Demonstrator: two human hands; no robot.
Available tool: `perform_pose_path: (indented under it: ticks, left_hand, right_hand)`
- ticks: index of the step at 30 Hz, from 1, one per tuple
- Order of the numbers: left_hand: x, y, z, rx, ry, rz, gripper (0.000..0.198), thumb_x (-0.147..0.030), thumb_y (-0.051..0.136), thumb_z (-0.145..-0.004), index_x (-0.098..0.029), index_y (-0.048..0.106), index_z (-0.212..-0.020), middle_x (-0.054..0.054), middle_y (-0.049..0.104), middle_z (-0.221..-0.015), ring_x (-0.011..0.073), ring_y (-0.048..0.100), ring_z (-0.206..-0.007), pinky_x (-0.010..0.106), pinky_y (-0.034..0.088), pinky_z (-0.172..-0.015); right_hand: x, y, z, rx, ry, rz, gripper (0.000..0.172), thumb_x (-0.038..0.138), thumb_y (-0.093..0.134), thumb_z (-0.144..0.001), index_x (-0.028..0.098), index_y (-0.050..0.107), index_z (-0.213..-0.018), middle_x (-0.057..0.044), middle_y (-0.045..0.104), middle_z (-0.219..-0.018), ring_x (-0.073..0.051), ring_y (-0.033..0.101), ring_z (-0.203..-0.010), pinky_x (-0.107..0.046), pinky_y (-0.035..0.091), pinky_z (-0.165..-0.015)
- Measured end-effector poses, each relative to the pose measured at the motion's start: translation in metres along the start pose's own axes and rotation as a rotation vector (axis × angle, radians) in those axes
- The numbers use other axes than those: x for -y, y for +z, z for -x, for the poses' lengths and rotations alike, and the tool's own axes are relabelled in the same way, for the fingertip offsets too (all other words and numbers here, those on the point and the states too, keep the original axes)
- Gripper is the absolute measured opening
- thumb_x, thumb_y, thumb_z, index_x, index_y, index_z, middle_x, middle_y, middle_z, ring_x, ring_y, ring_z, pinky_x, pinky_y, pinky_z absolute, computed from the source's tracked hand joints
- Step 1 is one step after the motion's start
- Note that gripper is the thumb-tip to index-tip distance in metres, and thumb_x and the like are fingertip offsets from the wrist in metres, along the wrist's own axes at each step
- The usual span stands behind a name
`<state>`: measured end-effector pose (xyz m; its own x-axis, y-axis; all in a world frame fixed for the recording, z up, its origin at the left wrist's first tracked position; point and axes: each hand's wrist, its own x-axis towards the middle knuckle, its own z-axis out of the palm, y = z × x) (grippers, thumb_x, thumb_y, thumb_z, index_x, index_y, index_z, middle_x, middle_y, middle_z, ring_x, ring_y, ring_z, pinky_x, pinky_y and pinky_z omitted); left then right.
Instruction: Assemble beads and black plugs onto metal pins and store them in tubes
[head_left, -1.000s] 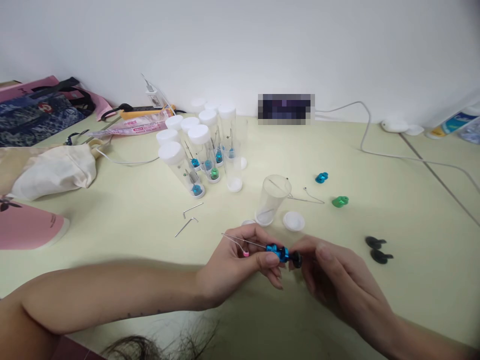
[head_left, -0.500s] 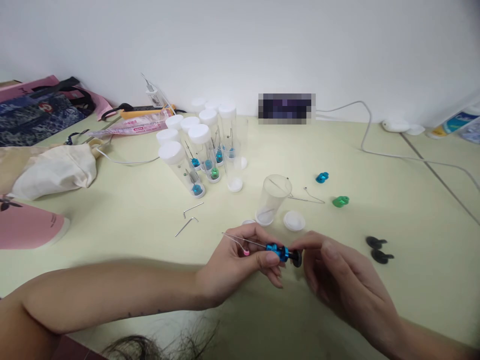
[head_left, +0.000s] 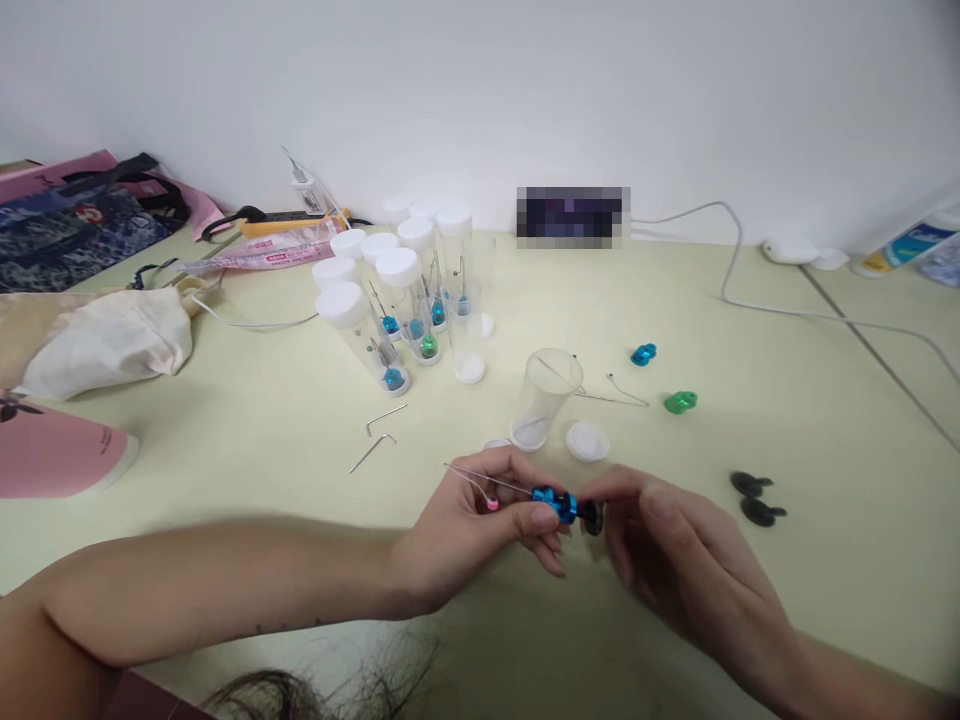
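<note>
Slippage could come from a loose pinch: your left hand [head_left: 480,520] holds the blue fitting [head_left: 548,498], nearer you than the nearest open tube [head_left: 546,408]. Your right hand [head_left: 679,540] is at its black knob [head_left: 594,519], whether gripping I cannot tell; a nudge could twist it.

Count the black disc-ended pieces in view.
3: one black piece on the blue part in the left hand; a farther piece and a nearer piece on the table, at right. Others may be hidden.
</note>
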<state>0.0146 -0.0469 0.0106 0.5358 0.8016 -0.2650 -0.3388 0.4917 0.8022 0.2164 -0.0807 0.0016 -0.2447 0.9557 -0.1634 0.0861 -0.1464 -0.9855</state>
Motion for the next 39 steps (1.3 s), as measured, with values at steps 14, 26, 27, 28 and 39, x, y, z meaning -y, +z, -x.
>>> perform_pose_path:
  ticks: [14, 26, 27, 28, 39]
  left_hand:
    - [-0.0002, -0.0008, 0.0002, -0.006, -0.004, -0.020, 0.017, -0.021, 0.074, -0.075, -0.011, 0.065, -0.085, 0.004, 0.069, -0.066, 0.0121, 0.066, -0.055, 0.023, 0.055, -0.059]
    - [-0.0007, 0.0002, 0.0007, -0.001, -0.005, -0.011, 0.016, -0.022, 0.074, -0.075, -0.011, 0.066, -0.084, 0.003, 0.069, -0.065, 0.0128, 0.066, -0.054, 0.024, 0.055, -0.059]
    - [-0.0006, 0.0001, 0.0007, 0.004, -0.003, -0.008, 0.016, -0.021, 0.074, -0.075, -0.011, 0.065, -0.084, 0.003, 0.069, -0.065, 0.0127, 0.066, -0.054, 0.024, 0.055, -0.058]
    - [-0.0006, 0.0000, 0.0008, 0.005, -0.002, -0.006, 0.015, -0.021, 0.074, -0.075, -0.011, 0.065, -0.084, 0.003, 0.069, -0.065, 0.0125, 0.067, -0.054, 0.023, 0.055, -0.059]
    - [0.0002, -0.0018, -0.0005, 0.020, 0.012, -0.002, 0.011, -0.016, 0.071, -0.078, -0.010, 0.065, -0.085, 0.004, 0.070, -0.067, 0.0112, 0.067, -0.056, 0.021, 0.055, -0.060]
  right_hand:
    - [0.0003, 0.0020, -0.0022, -0.042, 0.023, -0.036, 0.034, 0.044, 0.033, -0.100, 0.022, 0.057, -0.111, 0.002, 0.052, -0.057, -0.013, 0.043, -0.050, -0.024, 0.032, -0.047]
    - [0.0002, 0.0015, -0.0030, -0.005, -0.002, -0.006, 0.037, 0.047, 0.033, -0.100, 0.021, 0.059, -0.103, 0.002, 0.051, -0.055, -0.013, 0.042, -0.050, -0.025, 0.031, -0.047]
    - [0.0001, 0.0013, -0.0027, -0.004, 0.002, -0.003, 0.037, 0.047, 0.033, -0.100, 0.021, 0.059, -0.101, 0.001, 0.051, -0.055, -0.013, 0.042, -0.050, -0.025, 0.031, -0.047]
    - [0.0001, 0.0011, -0.0023, -0.009, 0.008, -0.007, 0.037, 0.047, 0.033, -0.100, 0.021, 0.059, -0.101, 0.001, 0.051, -0.055, -0.013, 0.042, -0.050, -0.025, 0.031, -0.047]
    - [0.0022, 0.0008, -0.0021, -0.023, 0.010, -0.021, 0.036, 0.045, 0.031, -0.100, 0.022, 0.058, -0.106, 0.002, 0.051, -0.056, -0.013, 0.042, -0.050, -0.025, 0.031, -0.047]
